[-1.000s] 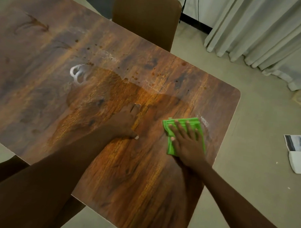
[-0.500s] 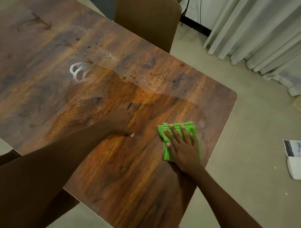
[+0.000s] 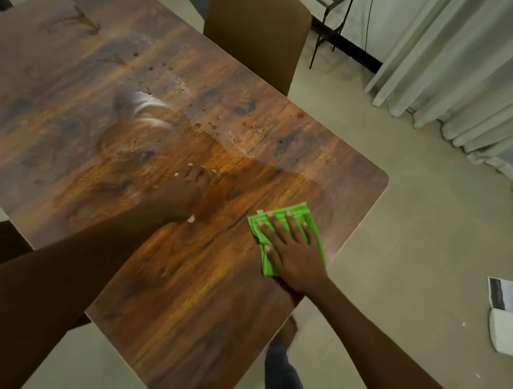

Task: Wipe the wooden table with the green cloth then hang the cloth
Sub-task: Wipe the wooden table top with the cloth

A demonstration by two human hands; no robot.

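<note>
Cloth (image 3: 300,212) has slid slightly nearer under flat-fingered right hand (image 3: 294,254); left hand (image 3: 176,197) stays flat.

right hand (image 3: 295,254) flat on green cloth (image 3: 288,239), lower right of surface (image 3: 188,293) | left hand (image 3: 179,197) resting mid-frame | chair (image 3: 255,34) top centre | curtain (image 3: 457,70) upper right

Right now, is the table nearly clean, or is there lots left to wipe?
Not nearly. The near part of the wooden table shows no spots. The right hand presses the green cloth near the table's right edge, while the left hand rests on the wood. Brown spots farther back are left, and the cloth is not yet hung.
</note>
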